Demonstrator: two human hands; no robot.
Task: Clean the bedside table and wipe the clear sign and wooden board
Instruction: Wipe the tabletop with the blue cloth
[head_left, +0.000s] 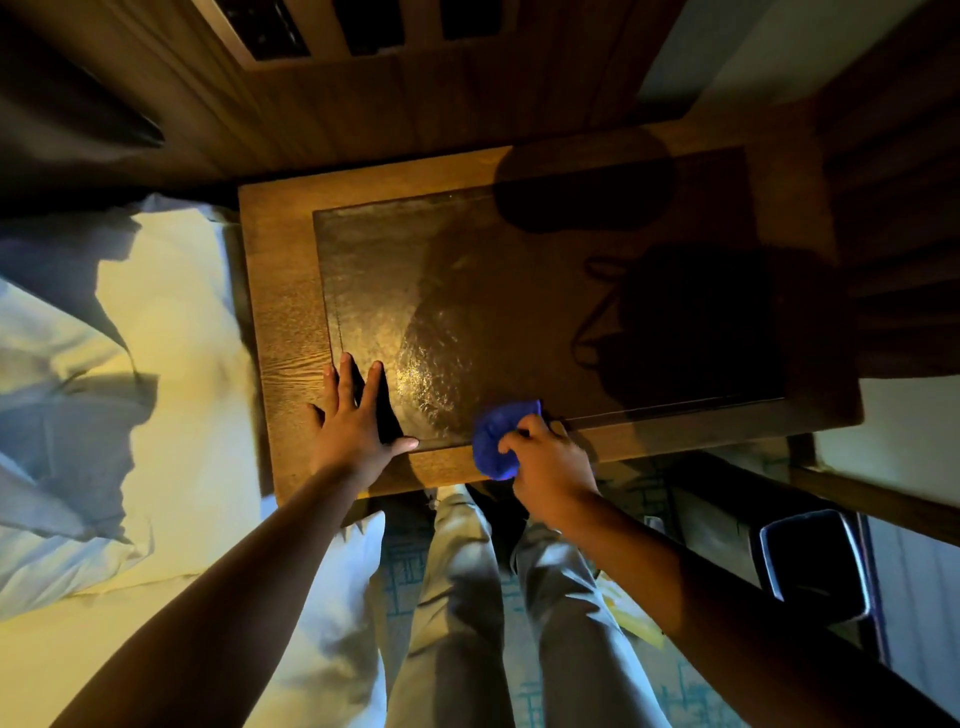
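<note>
A white-sheeted bed with rumpled pillows (104, 364) fills the left side of the view, its edge running just beside the left edge of the rectangular wooden bedside table (283, 291). The table top carries a dark, textured inset panel with a glossy surface (415, 291), framed by a lighter wooden border; the right half of the panel lies in deep shadow, and what sits there cannot be made out.

The person's grey-trousered legs (457, 597) stand against the table's near edge, over a pale patterned carpet (405, 566). To the right of the legs, below the table's near right corner, stands a dark rectangular bin with a shiny rim (810, 566).

The left hand (358, 421) lies flat on the table at the near left corner of the inset panel, fingers straight and spread, thumb stretched along the panel's near edge, holding nothing. The right hand (550, 462) is near it, at the middle of the table's near edge, with fingers curled round a bunched blue cleaning cloth (501, 436). The cloth sits on the near border of the table and reaches onto the edge of the panel, on the far left side of the right hand, between the two hands.
</note>
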